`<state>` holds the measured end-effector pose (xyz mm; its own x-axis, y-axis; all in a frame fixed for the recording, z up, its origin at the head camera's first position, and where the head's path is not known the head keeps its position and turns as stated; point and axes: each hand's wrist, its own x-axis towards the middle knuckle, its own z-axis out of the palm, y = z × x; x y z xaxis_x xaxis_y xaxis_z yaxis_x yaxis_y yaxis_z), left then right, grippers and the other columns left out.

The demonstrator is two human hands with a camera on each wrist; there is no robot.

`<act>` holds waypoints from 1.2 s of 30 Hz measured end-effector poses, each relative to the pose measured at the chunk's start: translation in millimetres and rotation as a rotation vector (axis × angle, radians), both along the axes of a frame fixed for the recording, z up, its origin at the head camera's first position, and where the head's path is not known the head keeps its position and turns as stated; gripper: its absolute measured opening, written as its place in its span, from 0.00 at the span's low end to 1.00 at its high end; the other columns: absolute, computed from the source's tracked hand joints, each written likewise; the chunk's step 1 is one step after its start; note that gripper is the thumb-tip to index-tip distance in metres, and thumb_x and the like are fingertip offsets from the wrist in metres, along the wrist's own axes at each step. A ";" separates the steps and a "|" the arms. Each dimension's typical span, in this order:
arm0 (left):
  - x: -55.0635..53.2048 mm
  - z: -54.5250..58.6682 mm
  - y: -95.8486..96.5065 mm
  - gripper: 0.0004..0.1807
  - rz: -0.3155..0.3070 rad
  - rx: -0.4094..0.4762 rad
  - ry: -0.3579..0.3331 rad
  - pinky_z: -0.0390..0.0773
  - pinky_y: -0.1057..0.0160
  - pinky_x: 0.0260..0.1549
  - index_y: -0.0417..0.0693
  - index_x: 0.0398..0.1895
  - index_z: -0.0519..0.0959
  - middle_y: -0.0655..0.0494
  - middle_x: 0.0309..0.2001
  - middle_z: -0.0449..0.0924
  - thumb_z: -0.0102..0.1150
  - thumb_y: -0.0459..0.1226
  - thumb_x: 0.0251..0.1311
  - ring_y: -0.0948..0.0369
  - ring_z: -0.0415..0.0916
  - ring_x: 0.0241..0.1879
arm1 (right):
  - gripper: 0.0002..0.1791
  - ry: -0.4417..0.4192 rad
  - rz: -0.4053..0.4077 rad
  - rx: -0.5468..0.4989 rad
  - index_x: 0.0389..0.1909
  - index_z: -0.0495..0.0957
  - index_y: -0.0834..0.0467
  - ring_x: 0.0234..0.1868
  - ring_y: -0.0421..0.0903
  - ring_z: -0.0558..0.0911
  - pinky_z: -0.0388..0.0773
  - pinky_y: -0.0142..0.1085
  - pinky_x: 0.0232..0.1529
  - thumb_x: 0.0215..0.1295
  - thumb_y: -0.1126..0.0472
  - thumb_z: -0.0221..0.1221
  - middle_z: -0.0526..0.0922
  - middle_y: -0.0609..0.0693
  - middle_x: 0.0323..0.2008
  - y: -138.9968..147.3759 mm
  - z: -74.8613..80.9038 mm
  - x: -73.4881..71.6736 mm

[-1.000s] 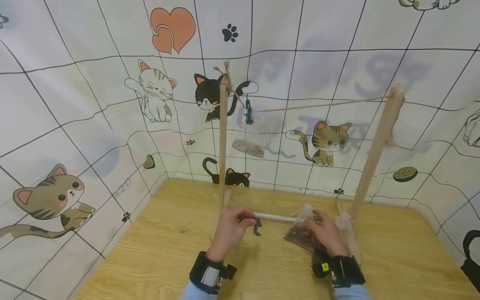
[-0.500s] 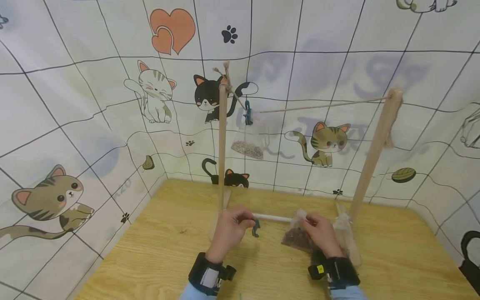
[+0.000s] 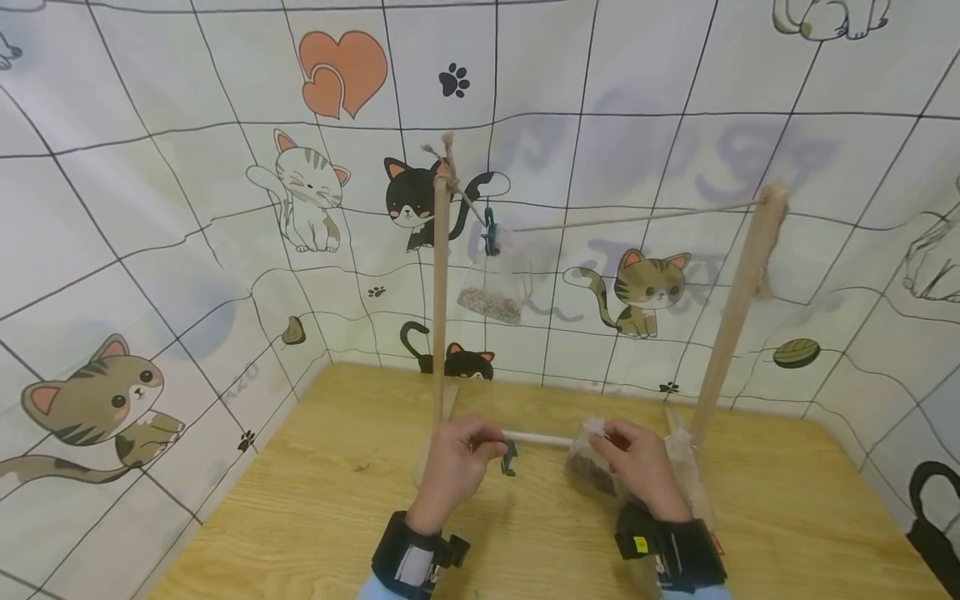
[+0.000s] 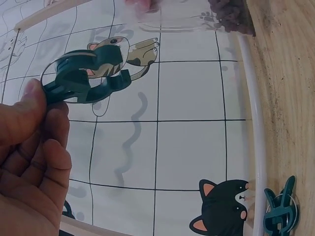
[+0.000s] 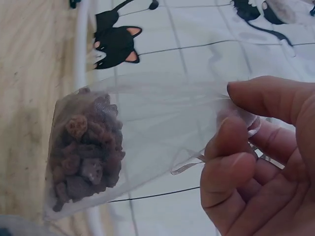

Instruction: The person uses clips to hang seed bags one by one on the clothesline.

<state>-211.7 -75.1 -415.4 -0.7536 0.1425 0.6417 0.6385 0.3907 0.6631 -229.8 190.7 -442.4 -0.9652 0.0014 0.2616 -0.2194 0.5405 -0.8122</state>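
Observation:
My left hand [image 3: 459,462] pinches a dark green clothespin [image 4: 81,78] by its handle end, between thumb and fingers. The clip's gripping end points away from the hand. On the right, my right hand [image 3: 641,468] pinches the gathered top of a sheer white drawstring bag [image 5: 147,128]. Brownish-red lumps [image 5: 86,162] fill the bag's bottom, and its ribbon loops out beside my fingers. The two hands face each other in front of a wooden frame. A second, similar bag [image 3: 682,454] stands partly hidden behind my right hand.
A twine line [image 3: 630,221] runs between two wooden posts [image 3: 441,308]. From it hangs a sheer bag of pale grains [image 3: 489,304], held by a green clothespin [image 3: 491,233]. Low between the posts lies a white rod [image 3: 540,437]. Another green clothespin [image 4: 281,211] rests on the wooden table [image 3: 300,500].
My right hand has shifted a little left, its grip now at the top of the bag of lumps, which has moved left too. The left hand stays nearly still with the clothespin.

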 end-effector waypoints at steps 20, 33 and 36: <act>5.9 63.3 1.5 0.05 0.017 0.099 0.258 0.74 0.69 0.24 0.46 0.28 0.81 0.57 0.27 0.81 0.66 0.32 0.46 0.66 0.74 0.24 | 0.10 0.082 0.077 -0.027 0.35 0.78 0.53 0.23 0.49 0.78 0.72 0.35 0.20 0.61 0.51 0.59 0.79 0.53 0.26 -14.6 42.5 8.1; -15.7 167.6 17.1 0.03 0.002 0.130 0.476 0.74 0.68 0.25 0.43 0.27 0.81 0.54 0.26 0.81 0.66 0.32 0.48 0.66 0.73 0.24 | 0.07 0.290 0.134 -0.041 0.35 0.79 0.54 0.19 0.44 0.77 0.68 0.34 0.17 0.60 0.54 0.59 0.81 0.55 0.24 -19.0 108.6 -16.7; -20.8 185.5 19.8 0.03 0.008 0.135 0.518 0.73 0.68 0.23 0.42 0.26 0.81 0.54 0.25 0.81 0.65 0.32 0.49 0.66 0.72 0.22 | 0.08 0.331 0.151 -0.030 0.35 0.79 0.53 0.19 0.46 0.78 0.69 0.35 0.17 0.61 0.53 0.59 0.81 0.53 0.23 -20.1 121.1 -22.8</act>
<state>-232.6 -55.4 -229.8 -0.3344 0.0285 0.9420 0.8929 0.3294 0.3070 -252.6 170.6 -321.3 -0.8180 -0.1224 0.5620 -0.5487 0.4591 -0.6987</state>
